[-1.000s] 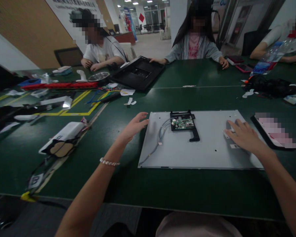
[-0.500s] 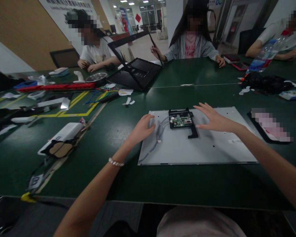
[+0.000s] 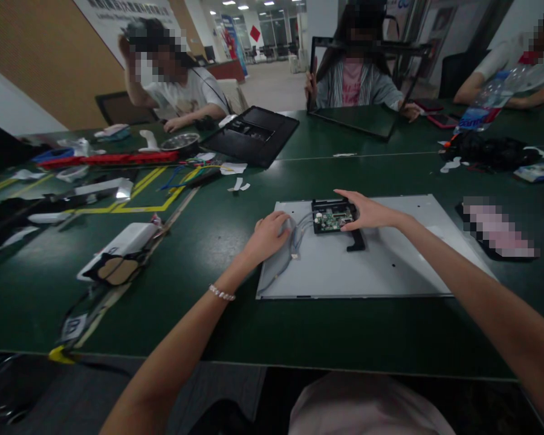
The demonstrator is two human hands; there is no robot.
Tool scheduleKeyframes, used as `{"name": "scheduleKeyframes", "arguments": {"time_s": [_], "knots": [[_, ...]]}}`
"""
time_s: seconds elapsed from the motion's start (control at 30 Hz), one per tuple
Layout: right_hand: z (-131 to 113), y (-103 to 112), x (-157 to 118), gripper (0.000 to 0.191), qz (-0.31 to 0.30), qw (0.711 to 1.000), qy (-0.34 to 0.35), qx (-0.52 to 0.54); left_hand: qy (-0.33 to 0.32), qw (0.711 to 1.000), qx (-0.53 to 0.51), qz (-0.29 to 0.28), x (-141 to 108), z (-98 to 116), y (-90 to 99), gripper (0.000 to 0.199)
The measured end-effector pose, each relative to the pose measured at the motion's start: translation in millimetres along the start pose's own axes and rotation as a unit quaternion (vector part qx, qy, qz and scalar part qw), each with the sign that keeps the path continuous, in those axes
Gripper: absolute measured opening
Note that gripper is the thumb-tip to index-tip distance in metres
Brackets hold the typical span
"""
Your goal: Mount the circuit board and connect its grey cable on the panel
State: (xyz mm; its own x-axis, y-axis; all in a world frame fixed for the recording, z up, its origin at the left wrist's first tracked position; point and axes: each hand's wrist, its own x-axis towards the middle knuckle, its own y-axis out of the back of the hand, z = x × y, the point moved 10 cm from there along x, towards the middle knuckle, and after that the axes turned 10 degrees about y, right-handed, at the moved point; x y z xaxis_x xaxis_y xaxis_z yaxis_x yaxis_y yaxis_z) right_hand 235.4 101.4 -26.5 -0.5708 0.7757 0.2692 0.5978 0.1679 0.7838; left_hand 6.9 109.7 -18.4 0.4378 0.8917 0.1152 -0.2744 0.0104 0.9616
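A flat light-grey metal panel point(image 3: 326, 275) lies on the green table in front of me. Near its top edge sits a black bracket point(image 3: 356, 243) carrying a green circuit board point(image 3: 330, 221). My right hand point(image 3: 372, 211) spans the bracket's right end, thumb along the board's lower edge and a finger along the top. Grey cables point(image 3: 294, 238) run from the board's left side down to the panel's lower left corner. Beside those cables, my left hand point(image 3: 268, 237) rests over the panel's left edge with loosely bent fingers, holding nothing that I can see.
A phone-shaped object point(image 3: 498, 229) lies right of the panel. Left are a white battery-like pack point(image 3: 122, 241) and a red strip point(image 3: 109, 159). Across the table, a person point(image 3: 351, 84) holds a black frame point(image 3: 349, 124) near a black cover point(image 3: 258, 136). A bottle point(image 3: 485, 106) stands farther right.
My right hand has moved left onto the bracket with the board. My left hand has shifted slightly right toward the cables. Across the table, the black frame has been lifted off the cover and swung right.
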Motion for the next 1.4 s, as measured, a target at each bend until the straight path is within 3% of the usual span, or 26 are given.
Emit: {"name": "scheduleKeyframes", "arguments": {"time_s": [0.33,0.57,1.17,1.27,1.4], "knots": [[-11.8,21.7,-43.3,0.104,0.039,0.999,-0.029,-0.015,0.001,0.999,0.033,-0.015,-2.2,5.2,-0.3,0.036],[-14.6,22.5,-75.8,0.103,0.055,0.997,-0.058,-0.013,0.001,0.999,0.037,-0.022,-3.5,8.7,1.5,0.037],[-17.1,13.2,-89.2,0.096,0.046,0.997,-0.056,-0.008,-0.011,1.0,0.01,-0.02,-2.1,6.9,2.0,0.038],[-16.0,10.4,-93.2,0.085,0.071,0.996,-0.062,-0.006,0.001,1.0,-0.024,-0.001,1.5,-2.5,4.2,0.035],[-14.5,11.2,-97.5,0.068,0.12,0.991,-0.053,-0.002,0.047,0.995,-0.037,0.076,14.7,-38.0,16.8,0.036]]}}
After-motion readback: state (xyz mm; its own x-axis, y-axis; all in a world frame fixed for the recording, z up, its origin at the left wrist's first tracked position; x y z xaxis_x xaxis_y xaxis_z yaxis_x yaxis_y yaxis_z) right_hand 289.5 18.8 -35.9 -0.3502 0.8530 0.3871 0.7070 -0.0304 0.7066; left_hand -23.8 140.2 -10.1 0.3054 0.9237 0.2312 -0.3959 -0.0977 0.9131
